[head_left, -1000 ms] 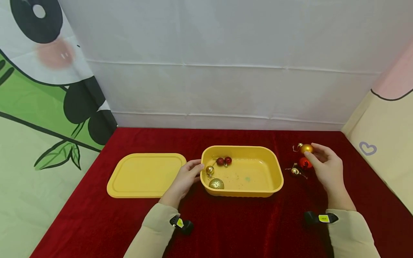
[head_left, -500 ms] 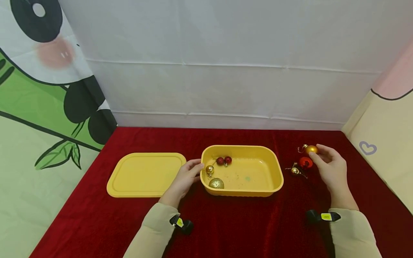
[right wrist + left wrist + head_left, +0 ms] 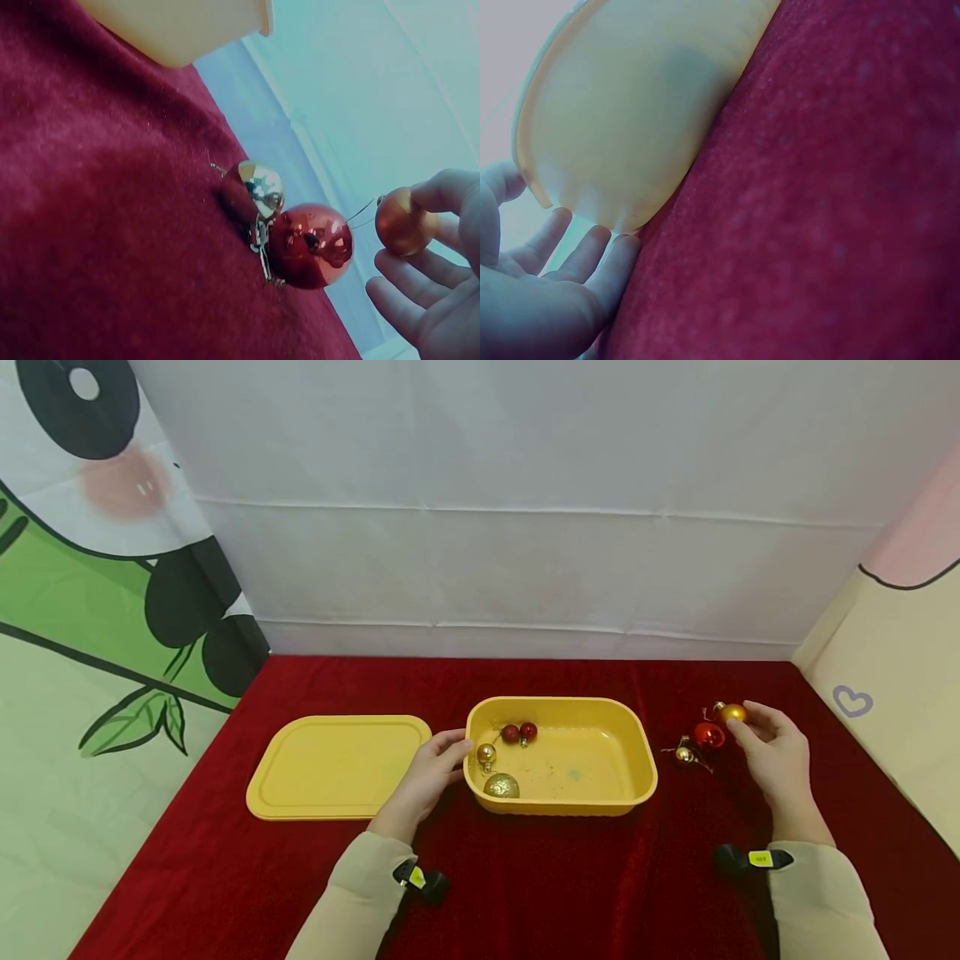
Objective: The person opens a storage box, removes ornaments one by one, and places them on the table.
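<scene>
My left hand (image 3: pixel 426 777) holds the left end of a yellow plastic box (image 3: pixel 600 802), its thumb at the rim and fingers (image 3: pixel 589 251) against the outer wall. In the box lie two dark red baubles (image 3: pixel 511 734), a small gold bauble (image 3: pixel 486 753) and a larger glittery gold bauble (image 3: pixel 502 786). To the right of the box, my right hand (image 3: pixel 776 756) pinches a matte gold bauble (image 3: pixel 405 223) between thumb and fingers. Close by, a shiny red bauble (image 3: pixel 311 246) and a small shiny gold bauble (image 3: pixel 253 191) lie on the cloth, the red one nearer the hand.
A yellow lid (image 3: pixel 345 768) lies flat left of the box. Dark red velvet cloth (image 3: pixel 555 885) covers the table. A white fabric backdrop (image 3: pixel 525 568) hangs behind, with printed panels (image 3: pixel 870 710) at both sides.
My right hand has shifted a little right and toward me, bringing the matte gold bauble along. My left hand and the box keep their place.
</scene>
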### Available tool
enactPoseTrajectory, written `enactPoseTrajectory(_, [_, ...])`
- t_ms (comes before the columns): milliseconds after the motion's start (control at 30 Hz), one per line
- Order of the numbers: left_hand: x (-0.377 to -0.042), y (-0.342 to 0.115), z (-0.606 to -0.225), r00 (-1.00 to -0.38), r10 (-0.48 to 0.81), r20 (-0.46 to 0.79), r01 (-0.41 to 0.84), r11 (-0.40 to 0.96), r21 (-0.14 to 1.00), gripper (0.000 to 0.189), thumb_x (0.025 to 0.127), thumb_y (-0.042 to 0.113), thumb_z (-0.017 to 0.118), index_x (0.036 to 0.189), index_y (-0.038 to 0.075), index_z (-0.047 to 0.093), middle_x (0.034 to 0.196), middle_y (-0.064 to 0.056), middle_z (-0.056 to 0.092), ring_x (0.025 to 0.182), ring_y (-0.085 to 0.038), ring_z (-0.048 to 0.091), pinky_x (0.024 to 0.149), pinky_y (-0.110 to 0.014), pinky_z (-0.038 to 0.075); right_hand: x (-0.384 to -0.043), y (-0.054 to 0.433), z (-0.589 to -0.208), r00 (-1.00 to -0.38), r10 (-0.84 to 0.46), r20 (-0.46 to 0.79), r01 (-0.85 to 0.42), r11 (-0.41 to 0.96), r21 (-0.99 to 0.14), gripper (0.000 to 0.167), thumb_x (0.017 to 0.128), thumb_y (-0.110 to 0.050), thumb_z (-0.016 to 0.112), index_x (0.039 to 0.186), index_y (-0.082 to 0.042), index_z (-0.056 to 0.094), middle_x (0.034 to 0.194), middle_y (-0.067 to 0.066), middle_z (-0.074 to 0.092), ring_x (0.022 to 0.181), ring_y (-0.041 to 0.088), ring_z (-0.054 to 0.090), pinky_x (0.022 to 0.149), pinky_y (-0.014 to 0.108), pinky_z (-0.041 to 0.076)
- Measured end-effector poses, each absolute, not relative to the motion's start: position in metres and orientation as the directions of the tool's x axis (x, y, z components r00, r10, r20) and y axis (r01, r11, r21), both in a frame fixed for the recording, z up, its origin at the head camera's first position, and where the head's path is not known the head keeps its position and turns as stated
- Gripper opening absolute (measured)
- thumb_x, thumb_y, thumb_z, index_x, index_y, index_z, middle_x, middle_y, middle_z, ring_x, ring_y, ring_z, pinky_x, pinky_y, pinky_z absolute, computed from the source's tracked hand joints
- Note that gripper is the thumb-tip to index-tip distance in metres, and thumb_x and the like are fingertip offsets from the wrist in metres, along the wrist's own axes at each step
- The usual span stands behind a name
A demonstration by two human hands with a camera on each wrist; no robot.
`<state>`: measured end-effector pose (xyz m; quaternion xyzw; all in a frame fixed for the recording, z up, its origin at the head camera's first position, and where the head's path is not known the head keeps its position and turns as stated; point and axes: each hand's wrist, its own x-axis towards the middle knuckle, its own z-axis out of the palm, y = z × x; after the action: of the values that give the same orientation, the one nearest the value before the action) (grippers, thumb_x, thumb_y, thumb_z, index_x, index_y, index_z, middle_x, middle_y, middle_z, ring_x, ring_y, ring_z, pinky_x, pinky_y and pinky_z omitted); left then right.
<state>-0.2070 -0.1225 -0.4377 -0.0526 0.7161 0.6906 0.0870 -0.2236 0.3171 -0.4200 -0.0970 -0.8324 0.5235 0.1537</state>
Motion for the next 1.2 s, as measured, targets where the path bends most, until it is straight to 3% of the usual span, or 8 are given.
enactPoseTrajectory(333, [-0.207,-0.123,-0.437,-0.980,0.050,-0.192,-0.190,0.040,0.981,0.041,0.096,0.025,0.053,0.132,0.005,0.049,0.129,-0.016,0.053,0.110,-0.023,0.057,0.091,-0.037,0.052,-0.223,0.326,-0.425,-0.934,0.348,0.079,0.108,0.487,-0.867,0.054,0.093,-0.029,0.058,0.133,0.004,0.046,0.095,-0.020,0.048,0.077,-0.014,0.046,0.063,0.004,0.043])
enactPoseTrajectory(533, [-0.208,-0.123,-0.439,-0.984,0.057,-0.169,-0.166,0.041,0.985,0.041,0.096,0.023,0.053,0.132,0.003,0.049,0.128,-0.018,0.053,0.109,-0.023,0.058,0.089,-0.035,0.052,-0.223,0.328,-0.428,-0.942,0.331,0.051,0.144,0.540,-0.829,0.054,0.093,-0.030,0.057,0.133,0.004,0.047,0.111,0.006,0.056,0.072,-0.013,0.045,0.060,0.007,0.044])
enactPoseTrajectory(700, [-0.208,-0.123,-0.440,-0.983,0.051,-0.178,-0.177,0.031,0.984,0.041,0.096,0.023,0.053,0.131,0.003,0.049,0.128,-0.017,0.053,0.109,-0.023,0.058,0.090,-0.036,0.052,-0.221,0.330,-0.431,-0.957,0.289,0.018,0.147,0.540,-0.829,0.055,0.094,-0.029,0.055,0.134,0.007,0.044,0.124,0.025,0.050,0.067,-0.010,0.050,0.059,0.010,0.047])
enactPoseTrajectory(1033, [-0.207,-0.122,-0.437,-0.980,0.040,-0.195,-0.193,0.042,0.980,0.040,0.096,0.025,0.054,0.131,0.006,0.051,0.128,-0.014,0.055,0.106,-0.019,0.058,0.089,-0.035,0.052,-0.220,0.333,-0.436,-0.967,0.254,-0.006,0.162,0.598,-0.785,0.053,0.094,-0.028,0.056,0.131,0.008,0.046,0.115,0.022,0.054,0.063,-0.002,0.049,0.055,0.018,0.046])
enactPoseTrajectory(1200, [-0.207,-0.122,-0.438,-0.981,0.040,-0.190,-0.189,0.042,0.981,0.039,0.096,0.024,0.053,0.131,0.006,0.051,0.128,-0.014,0.055,0.106,-0.019,0.058,0.089,-0.035,0.052,-0.221,0.334,-0.437,-0.968,0.248,-0.023,0.173,0.603,-0.779,0.053,0.094,-0.028,0.055,0.131,0.008,0.046,0.118,0.025,0.054,0.064,-0.002,0.048,0.056,0.018,0.045])
